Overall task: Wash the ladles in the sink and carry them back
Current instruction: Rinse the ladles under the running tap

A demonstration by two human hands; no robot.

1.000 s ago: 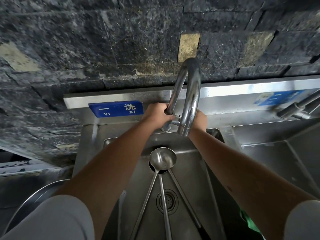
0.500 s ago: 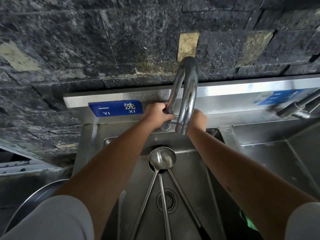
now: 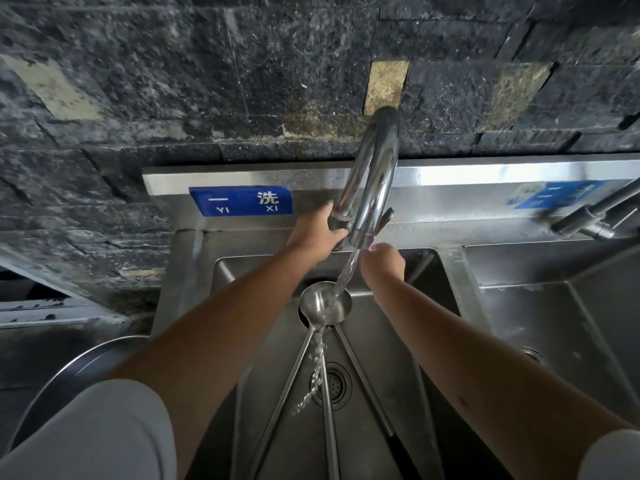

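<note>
Taking the faucet [image 3: 375, 174] as the landmark and reading left to right: the left hand [image 3: 317, 235] is just left of its base, fingers [image 3: 337, 233] wrapped around the lower stem or valve there. The gooseneck arches forward, and a stream of water [image 3: 346, 271] falls from its spout. Just right of the spout, below its mouth, the right hand [image 3: 382, 259] hangs beside the stream with its fingers curled loosely inward; whether they touch the water or close on anything I cannot tell, and they appear to hold nothing.

The ladles [image 3: 325, 304] lie in the sink [image 3: 446, 285], directly below the spout. Only one bowl shows plainly, and it catches the stream. Three long handles fan out from there toward the person, over the drain [image 3: 332, 384], so their long axes run from the faucet back toward the body.

The relation that matters for the coming move, as I judge it: the bowls sit below and nearer the body than both hands, with the handles nearer the body again. The right hand looks free and lies closer to the bowls than the left, which is busy on the faucet. So the right hand is probably the one to drop down and take a ladle for rinsing.
</note>
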